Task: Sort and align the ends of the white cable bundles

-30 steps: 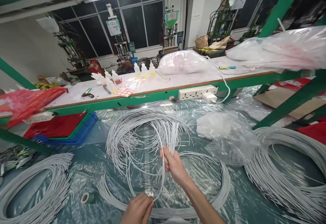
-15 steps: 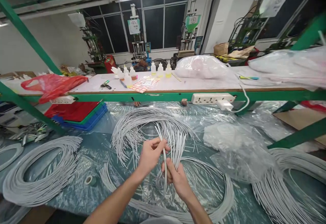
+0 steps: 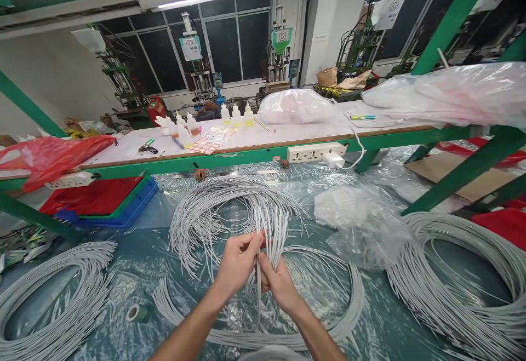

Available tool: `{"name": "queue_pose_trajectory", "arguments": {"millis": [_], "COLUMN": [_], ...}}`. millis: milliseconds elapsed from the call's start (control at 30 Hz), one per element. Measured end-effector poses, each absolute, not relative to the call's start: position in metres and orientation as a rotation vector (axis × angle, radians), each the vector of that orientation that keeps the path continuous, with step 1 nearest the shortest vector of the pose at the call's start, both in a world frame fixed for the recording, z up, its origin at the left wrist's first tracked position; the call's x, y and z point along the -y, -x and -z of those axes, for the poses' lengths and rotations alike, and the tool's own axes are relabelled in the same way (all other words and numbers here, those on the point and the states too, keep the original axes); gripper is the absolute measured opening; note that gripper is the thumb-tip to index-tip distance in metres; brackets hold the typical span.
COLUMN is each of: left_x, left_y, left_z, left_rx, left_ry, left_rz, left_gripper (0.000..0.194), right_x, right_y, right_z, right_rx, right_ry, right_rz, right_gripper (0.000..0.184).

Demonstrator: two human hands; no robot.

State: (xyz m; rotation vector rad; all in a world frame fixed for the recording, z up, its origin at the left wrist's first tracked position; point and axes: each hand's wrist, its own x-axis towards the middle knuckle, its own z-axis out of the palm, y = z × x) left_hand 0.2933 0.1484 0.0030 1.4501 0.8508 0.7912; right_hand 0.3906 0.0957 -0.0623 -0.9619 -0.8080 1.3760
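Observation:
My left hand (image 3: pixel 238 262) and my right hand (image 3: pixel 277 281) meet over the middle of the plastic-covered bench. Both are closed on a bunch of thin white cables (image 3: pixel 271 227) whose cut ends stick up above my fingers. The left thumb and fingers pinch the strands near their tops; the right hand grips the bunch just below. The strands run down into a looped white cable coil (image 3: pixel 213 207) lying on the bench behind my hands. A flatter ring of the same cable (image 3: pixel 353 301) lies around and beneath my wrists.
Big white cable coils lie at the left (image 3: pixel 53 295) and right (image 3: pixel 460 273). A tape roll (image 3: pixel 135 313) sits left of my arms, crumpled clear plastic (image 3: pixel 361 218) to the right. A green-edged shelf (image 3: pixel 246 155) carries bottles, bags, scissors and a power strip (image 3: pixel 314 153).
My left hand rose from low near the bench edge to the top of the bunch and now pinches the strands beside my right hand. The head camera swung left, then back.

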Motion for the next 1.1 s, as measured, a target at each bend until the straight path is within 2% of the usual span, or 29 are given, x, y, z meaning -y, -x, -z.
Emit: {"name": "queue_pose_trajectory", "arguments": {"millis": [233,600,933,1100], "left_x": [-0.141,-0.142,-0.148,-0.148], "left_y": [-0.3,-0.309,-0.31,-0.311], "left_z": [-0.001,-0.026,-0.023,-0.028], "left_rx": [-0.877,-0.839,-0.851,-0.802], "left_ry": [-1.425,-1.262,-1.257,-1.243], "left_rz": [-0.887,-0.908,-1.023,-0.942], "left_gripper": [0.05,0.045,0.036,0.038], "right_x": [-0.093,-0.093,-0.089,-0.087], "right_y": [-0.387,-0.394,-0.395,-0.395], "right_z": [0.059,0.076,0.071,0.068], "right_rx": [0.697,1.039,1.129,1.218], "right_ry": [0.954,0.919,0.898,0.842], "right_rz": [-1.396,-1.374,-1.379,-1.454], "right_gripper": [0.066,0.069,0.07,0.07]}}
